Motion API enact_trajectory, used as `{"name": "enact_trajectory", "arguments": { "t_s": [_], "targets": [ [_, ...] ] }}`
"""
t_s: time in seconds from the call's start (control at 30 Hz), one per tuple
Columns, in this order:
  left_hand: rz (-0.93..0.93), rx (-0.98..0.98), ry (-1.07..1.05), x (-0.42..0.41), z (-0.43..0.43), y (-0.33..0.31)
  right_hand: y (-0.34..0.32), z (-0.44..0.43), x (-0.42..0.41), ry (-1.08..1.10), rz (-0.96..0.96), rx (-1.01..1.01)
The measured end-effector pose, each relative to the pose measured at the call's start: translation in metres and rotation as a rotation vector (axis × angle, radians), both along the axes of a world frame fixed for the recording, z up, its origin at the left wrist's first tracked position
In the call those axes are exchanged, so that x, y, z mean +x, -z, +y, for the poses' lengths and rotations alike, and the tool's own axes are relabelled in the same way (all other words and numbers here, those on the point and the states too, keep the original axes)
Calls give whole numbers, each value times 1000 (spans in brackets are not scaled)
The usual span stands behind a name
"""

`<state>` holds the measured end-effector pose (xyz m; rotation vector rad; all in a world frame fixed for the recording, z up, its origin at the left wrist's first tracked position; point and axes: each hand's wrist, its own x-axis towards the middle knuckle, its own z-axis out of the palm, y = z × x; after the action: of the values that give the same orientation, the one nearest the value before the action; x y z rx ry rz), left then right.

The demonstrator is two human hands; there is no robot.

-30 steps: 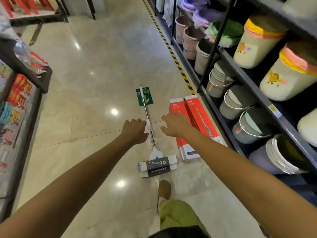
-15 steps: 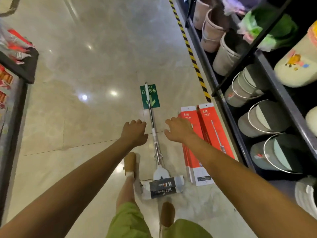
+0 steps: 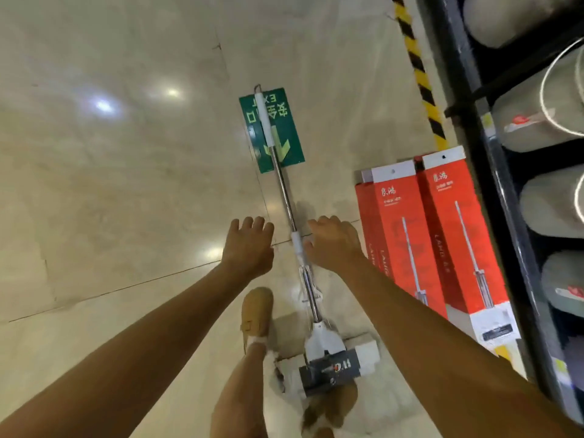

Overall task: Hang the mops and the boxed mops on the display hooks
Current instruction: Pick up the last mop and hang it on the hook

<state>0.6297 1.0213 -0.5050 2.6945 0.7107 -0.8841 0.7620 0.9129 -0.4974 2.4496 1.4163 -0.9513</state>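
A mop [image 3: 286, 197] with a steel pole and white grips lies flat on the tiled floor, its wrapped head [image 3: 335, 365] near my feet. Two red boxed mops [image 3: 442, 235] lie side by side to its right. My left hand [image 3: 249, 245] hovers just left of the pole, fingers loosely bent, holding nothing. My right hand [image 3: 333, 241] reaches down right beside the pole's white middle sleeve, fingers relaxed; whether it touches the pole I cannot tell. No display hooks are in view.
A green exit sticker [image 3: 275, 134] lies under the mop's top end. A dark shelf rack [image 3: 493, 184] with stacked buckets [image 3: 537, 121] lines the right side, bordered by yellow-black tape [image 3: 420, 74]. My tan shoe [image 3: 256, 314] stands left of the mop head.
I have stepped closer and looked further down. Both hands have dropped toward the mop pole, one on each side of it. The mop and boxes have not moved.
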Motion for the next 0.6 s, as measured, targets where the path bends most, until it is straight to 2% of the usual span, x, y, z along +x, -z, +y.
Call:
{"name": "enact_trajectory", "arguments": {
  "t_s": [0.27, 0.4, 0.47, 0.6],
  "targets": [
    [69, -58, 25, -5, 9, 226, 227, -6, -1, 116, 83, -55],
    [68, -64, 12, -2, 7, 306, 319, -10, -1, 175, 82, -59],
    [50, -69, 10, -1, 5, 335, 354, -5, -3, 279, 112, -1],
    [-3, -108, -92, -7, 5, 367, 404, 13, -15, 639, 275, 129]
  ]
}}
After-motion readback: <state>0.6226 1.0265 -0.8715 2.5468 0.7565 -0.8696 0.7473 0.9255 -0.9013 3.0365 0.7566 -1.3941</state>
